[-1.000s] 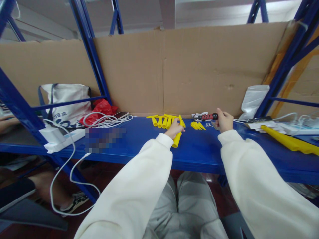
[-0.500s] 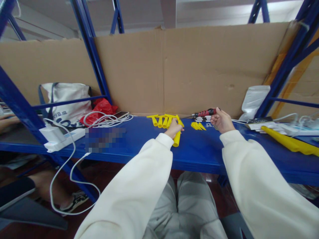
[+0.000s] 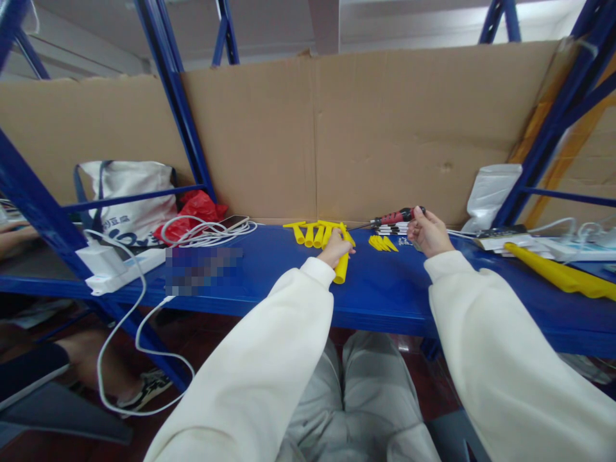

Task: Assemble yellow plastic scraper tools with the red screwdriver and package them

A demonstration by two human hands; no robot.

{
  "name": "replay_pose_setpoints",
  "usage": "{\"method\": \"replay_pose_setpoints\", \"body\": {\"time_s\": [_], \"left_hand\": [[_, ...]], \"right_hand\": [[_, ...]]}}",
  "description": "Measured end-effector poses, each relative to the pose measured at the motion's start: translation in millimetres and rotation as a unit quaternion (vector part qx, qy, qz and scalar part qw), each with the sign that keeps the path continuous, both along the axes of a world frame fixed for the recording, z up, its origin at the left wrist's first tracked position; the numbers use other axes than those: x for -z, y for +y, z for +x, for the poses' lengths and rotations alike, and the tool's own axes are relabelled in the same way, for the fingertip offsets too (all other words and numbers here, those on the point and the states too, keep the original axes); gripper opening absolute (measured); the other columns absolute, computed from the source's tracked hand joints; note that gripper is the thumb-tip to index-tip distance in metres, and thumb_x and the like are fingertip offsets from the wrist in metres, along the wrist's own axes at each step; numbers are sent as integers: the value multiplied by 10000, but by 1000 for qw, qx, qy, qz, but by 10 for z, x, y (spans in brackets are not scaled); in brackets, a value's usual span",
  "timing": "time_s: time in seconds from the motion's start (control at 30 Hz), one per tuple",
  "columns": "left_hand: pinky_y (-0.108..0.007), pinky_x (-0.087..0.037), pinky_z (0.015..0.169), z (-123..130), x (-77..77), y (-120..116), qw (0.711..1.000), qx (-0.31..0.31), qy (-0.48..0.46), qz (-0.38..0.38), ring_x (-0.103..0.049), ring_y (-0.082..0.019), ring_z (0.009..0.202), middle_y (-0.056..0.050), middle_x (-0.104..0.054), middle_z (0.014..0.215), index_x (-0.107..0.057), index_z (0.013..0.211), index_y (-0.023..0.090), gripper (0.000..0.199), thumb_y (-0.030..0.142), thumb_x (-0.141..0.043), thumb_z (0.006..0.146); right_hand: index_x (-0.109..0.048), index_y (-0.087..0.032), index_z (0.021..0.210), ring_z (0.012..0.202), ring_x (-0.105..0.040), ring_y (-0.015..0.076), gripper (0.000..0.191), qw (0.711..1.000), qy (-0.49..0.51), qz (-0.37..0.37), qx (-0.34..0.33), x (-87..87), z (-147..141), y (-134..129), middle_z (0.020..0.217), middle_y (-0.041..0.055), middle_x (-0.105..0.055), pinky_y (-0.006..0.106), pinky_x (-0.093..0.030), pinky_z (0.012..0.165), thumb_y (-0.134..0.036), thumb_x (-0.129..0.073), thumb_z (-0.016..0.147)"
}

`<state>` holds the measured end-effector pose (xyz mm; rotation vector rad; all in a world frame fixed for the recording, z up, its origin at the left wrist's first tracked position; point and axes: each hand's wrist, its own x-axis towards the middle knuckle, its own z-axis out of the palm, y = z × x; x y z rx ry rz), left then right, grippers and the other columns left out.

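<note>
My left hand [image 3: 335, 249] is closed on a yellow tube-shaped piece [image 3: 341, 269] that lies on the blue table [image 3: 274, 276]. My right hand [image 3: 427, 232] grips the end of a red and black screwdriver [image 3: 397, 217], whose thin shaft points left toward the yellow piece. Several similar yellow pieces [image 3: 308, 236] stand in a row just left of my left hand. Between my hands lie small flat yellow pieces [image 3: 382, 244], with white and black sticks [image 3: 391, 229] behind them. Small bits beside my right hand are too tiny to make out.
At the left are a white bag [image 3: 129, 199], a red plastic bag [image 3: 199, 208], coiled white cable [image 3: 192, 232] and a power strip [image 3: 115, 273]. A long yellow sheet [image 3: 558, 273] lies at the right. Cardboard [image 3: 385, 135] backs the table. Another person's arm [image 3: 17, 239] shows far left.
The screwdriver's handle end has tilted slightly up in my right hand, and the fingers have shifted a little on it. My left hand has hardly moved.
</note>
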<state>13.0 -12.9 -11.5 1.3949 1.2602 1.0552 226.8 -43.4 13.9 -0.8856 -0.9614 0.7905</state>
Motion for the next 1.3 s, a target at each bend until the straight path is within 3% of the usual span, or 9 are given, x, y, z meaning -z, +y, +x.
{"method": "replay_pose_setpoints", "body": {"time_s": [0.23,0.37,0.53,0.73,0.87,1.07,1.17,1.3], "left_hand": [[-172,-422,451,41,16,-7,999,38,-10,13,-670,-136,715,-44,-658,1049,-458,1350,244,703,-7,-623,715],[-180,-433,477,32,14,10,1000,17,-17,20,-672,-142,743,-47,-663,1078,-435,1371,250,702,-11,-593,739],[-213,-485,571,-8,-37,-4,999,-34,-25,19,-682,-151,771,-62,-668,1100,-400,1407,243,741,-42,-597,751],[-203,-478,567,-6,-66,-37,999,-38,-27,22,-670,-138,770,-75,-649,1115,-391,1415,225,748,-64,-563,748],[-216,-494,592,-10,-45,-6,999,-41,-25,23,-680,-149,788,-82,-637,1127,-436,1385,221,719,-48,-582,735],[-237,-523,658,-13,-29,17,998,-39,-24,34,-660,-151,814,-75,-646,1104,-514,1328,216,677,-62,-569,713],[-256,-533,691,-3,-27,11,998,-35,-23,44,-655,-160,835,-84,-649,1132,-549,1322,202,672,-67,-564,706],[-297,-552,793,12,-19,31,998,-35,-20,54,-672,-200,959,-128,-632,1261,-578,1350,166,692,-65,-562,698]], "right_hand": [[-424,-244,715,344,-422,88,502,993,48,43,98,36,66,140,431,-122,-326,197,-312,338,-576,-798,756],[-396,-251,719,339,-398,91,489,987,60,45,141,58,134,192,437,-123,-279,199,-272,323,-574,-757,782],[-393,-254,684,323,-367,88,492,992,29,16,118,69,97,172,415,-121,-289,208,-262,305,-511,-808,741],[-403,-249,629,287,-346,92,465,997,-20,-21,75,58,-26,106,364,-107,-324,209,-257,284,-448,-802,760],[-438,-232,600,279,-336,88,399,992,-48,-91,71,57,-42,83,344,-86,-348,201,-244,282,-355,-757,805],[-527,-189,613,303,-385,84,331,949,-173,-260,40,134,-36,105,394,-33,-458,189,-260,297,-282,-710,873],[-572,-170,661,352,-437,77,317,926,-251,-283,-12,179,-21,111,458,-12,-528,172,-292,322,-339,-745,866],[-622,-165,732,452,-491,65,283,861,-401,-306,-64,170,-26,72,609,15,-641,162,-375,407,-370,-702,911]]}}
